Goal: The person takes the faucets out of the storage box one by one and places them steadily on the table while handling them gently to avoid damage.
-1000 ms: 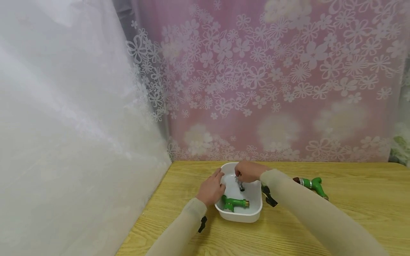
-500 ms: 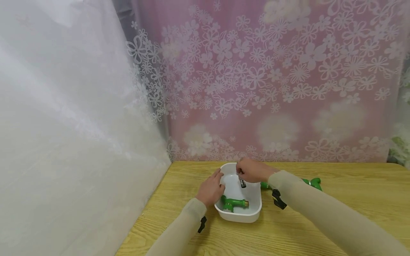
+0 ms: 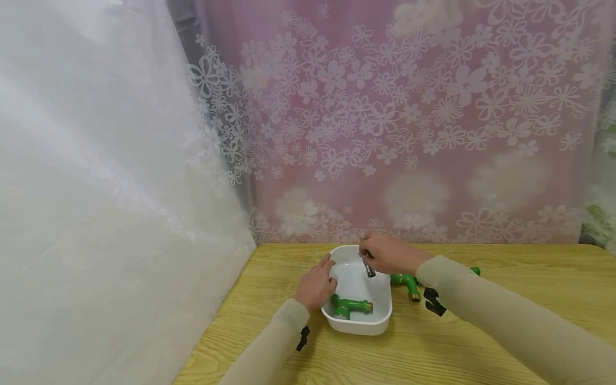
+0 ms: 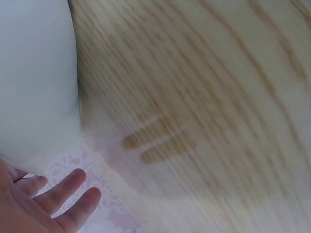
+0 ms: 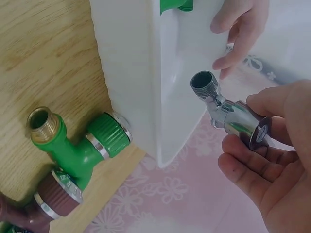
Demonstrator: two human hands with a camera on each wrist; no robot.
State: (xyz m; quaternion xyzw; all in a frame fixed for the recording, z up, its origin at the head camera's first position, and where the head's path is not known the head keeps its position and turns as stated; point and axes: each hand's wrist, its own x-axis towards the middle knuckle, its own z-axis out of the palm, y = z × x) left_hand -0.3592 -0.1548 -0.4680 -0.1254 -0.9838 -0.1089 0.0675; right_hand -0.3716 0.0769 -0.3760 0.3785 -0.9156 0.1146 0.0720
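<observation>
My right hand (image 3: pixel 387 254) is over the back right part of a white basin (image 3: pixel 356 327). Between thumb and fingers it pinches a chrome angle valve (image 5: pixel 238 119), its threaded end pointing away from the palm. At the basin's left rim, my left hand (image 3: pixel 315 284) rests with fingers extended and spread; in the left wrist view those fingers (image 4: pixel 73 194) reach past the basin wall. A green plastic tap (image 3: pixel 353 306) with a brass-coloured threaded end lies inside the basin near its front.
Just right of the basin, another green tap (image 5: pixel 73 158) lies on the wooden table (image 3: pixel 433 353). Beside it is a tap with a brown handle (image 5: pixel 60 194), partly behind the right sleeve in the head view. A pink flowered curtain (image 3: pixel 409 133) hangs behind the table.
My right hand has moved right and slightly up with the chrome angle valve, toward the basin's right rim. The left hand and the basin stay nearly in place.
</observation>
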